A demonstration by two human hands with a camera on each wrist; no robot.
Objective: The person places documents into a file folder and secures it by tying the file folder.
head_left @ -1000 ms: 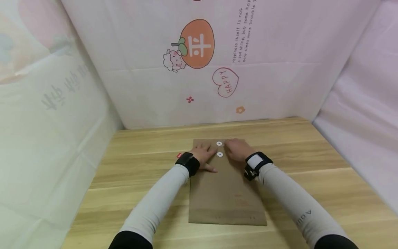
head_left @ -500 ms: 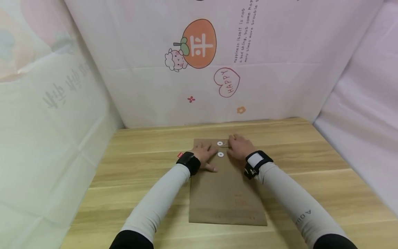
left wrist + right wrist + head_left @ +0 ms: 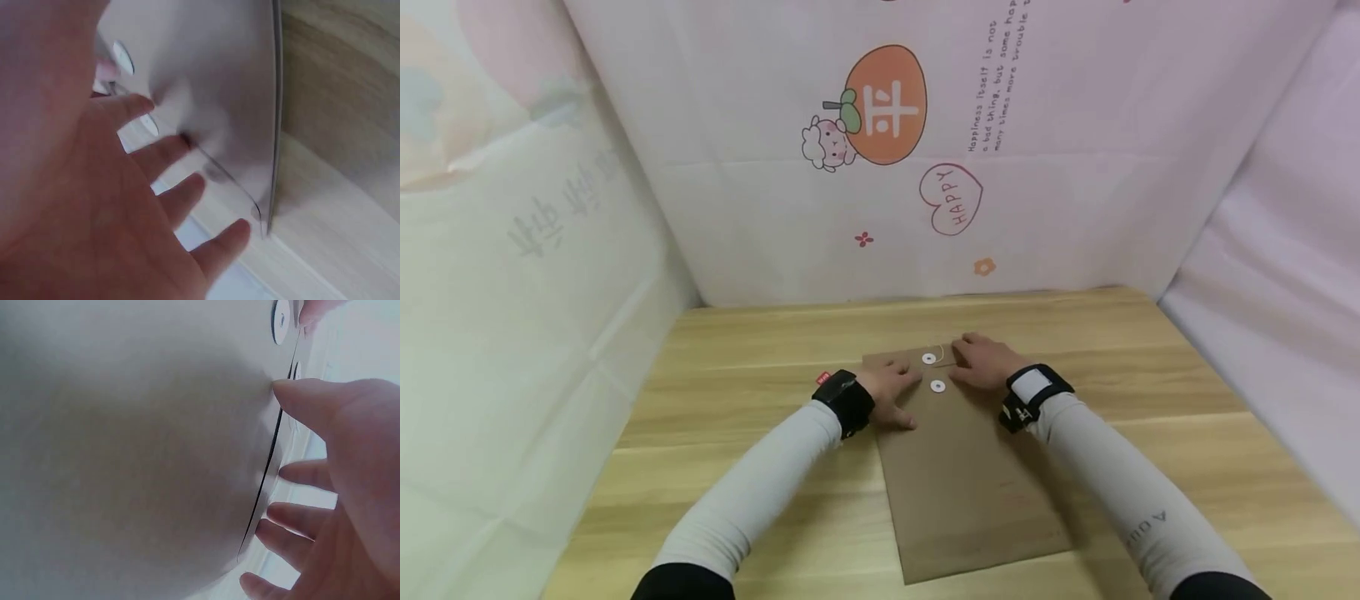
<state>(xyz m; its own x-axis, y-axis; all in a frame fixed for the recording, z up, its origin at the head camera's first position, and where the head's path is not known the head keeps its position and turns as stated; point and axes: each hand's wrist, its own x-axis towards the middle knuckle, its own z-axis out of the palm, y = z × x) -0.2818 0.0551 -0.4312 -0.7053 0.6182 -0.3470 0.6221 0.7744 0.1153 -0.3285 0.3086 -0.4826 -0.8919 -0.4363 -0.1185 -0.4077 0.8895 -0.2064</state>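
A brown paper document envelope [image 3: 966, 483] lies slanted on the table, its flap folded down at the far end. One white round button [image 3: 928, 358] sits on the flap with a thin string beside it. Just below is a second white button [image 3: 937, 386] on the envelope's body. My left hand [image 3: 887, 392] rests with spread fingers at the upper left edge; in the left wrist view the fingertips [image 3: 234, 234] touch the paper near the flap's seam. At the upper right corner, my right hand [image 3: 985, 361] touches the flap with extended fingers, its thumb [image 3: 294, 394] on the body side.
The wood-grain table [image 3: 737, 467] extends around the envelope on all sides. A printed white cloth [image 3: 760, 225] hangs behind it, and more cloth walls in the left and right sides. A small red tag [image 3: 823, 378] shows by the left wristband.
The envelope has turned, its near end swinging right and closer to me. My left hand has shifted slightly nearer. The right hand uncovered the string, then moved slightly right.
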